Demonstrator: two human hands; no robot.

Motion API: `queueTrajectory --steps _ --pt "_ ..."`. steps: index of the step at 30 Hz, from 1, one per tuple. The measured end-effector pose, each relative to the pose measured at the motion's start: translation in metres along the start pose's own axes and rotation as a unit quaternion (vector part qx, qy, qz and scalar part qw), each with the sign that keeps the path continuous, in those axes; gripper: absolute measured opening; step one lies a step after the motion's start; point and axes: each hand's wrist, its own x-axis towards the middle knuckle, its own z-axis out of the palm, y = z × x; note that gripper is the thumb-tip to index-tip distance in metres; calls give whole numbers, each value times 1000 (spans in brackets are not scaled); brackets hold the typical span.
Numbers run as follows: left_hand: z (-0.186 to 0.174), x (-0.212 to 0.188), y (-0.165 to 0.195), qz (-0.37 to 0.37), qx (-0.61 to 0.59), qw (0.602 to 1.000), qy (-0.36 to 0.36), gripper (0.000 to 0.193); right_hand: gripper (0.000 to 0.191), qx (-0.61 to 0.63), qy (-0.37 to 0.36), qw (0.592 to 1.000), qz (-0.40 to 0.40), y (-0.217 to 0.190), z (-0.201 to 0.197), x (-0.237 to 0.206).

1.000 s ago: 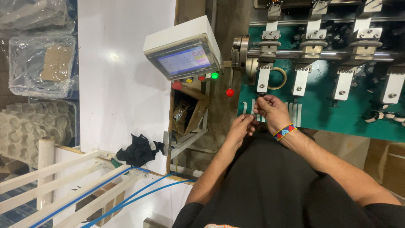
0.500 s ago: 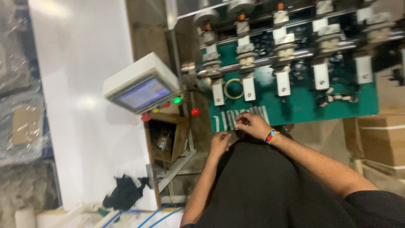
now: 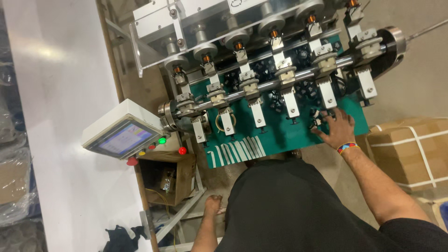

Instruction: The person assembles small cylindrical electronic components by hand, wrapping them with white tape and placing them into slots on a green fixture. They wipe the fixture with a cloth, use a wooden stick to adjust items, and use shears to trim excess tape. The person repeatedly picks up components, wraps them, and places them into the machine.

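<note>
Right hand (image 3: 339,131) spread flat on green machine surface (image 3: 280,135), fingertips at small black-and-white parts (image 3: 317,119); earlier both hands met at the white strips (image 3: 235,151). Left hand (image 3: 213,205) hangs low, grip unclear. Six white clamp stations counted.

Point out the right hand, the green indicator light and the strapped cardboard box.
right hand (image 3: 337,132), head view, back of the hand
green light (image 3: 162,140), head view, its lit dome
cardboard box (image 3: 401,154), head view, top face

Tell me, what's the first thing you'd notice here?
The big green machine bed with its row of white clamps on a silver shaft fills the top middle. The person's right hand, with a beaded wristband, reaches small black parts at its right end. A tilted control screen with coloured buttons sits left.
</note>
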Motion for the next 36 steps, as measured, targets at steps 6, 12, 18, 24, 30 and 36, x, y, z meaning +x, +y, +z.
queueTrajectory --steps 6,12,18,24,30,36 --pt "48 -8 71 44 -213 976 8 33 113 6 -71 997 -22 -10 -1 23" --pt "101 -37 103 182 -84 969 141 31 84 -41 20 981 -186 -2 -6 28" --pt "148 -76 57 45 -90 981 164 43 72 -67 -175 947 -262 31 0 49" --pt "196 -116 7 -44 7 989 139 44 57 30 -27 920 -390 76 10 61" --pt "208 -137 15 -48 -24 992 113 41 70 48 -116 915 -384 87 12 67" --pt "201 -151 20 -41 -10 986 158 35 59 -5 -104 923 -370 77 9 59"
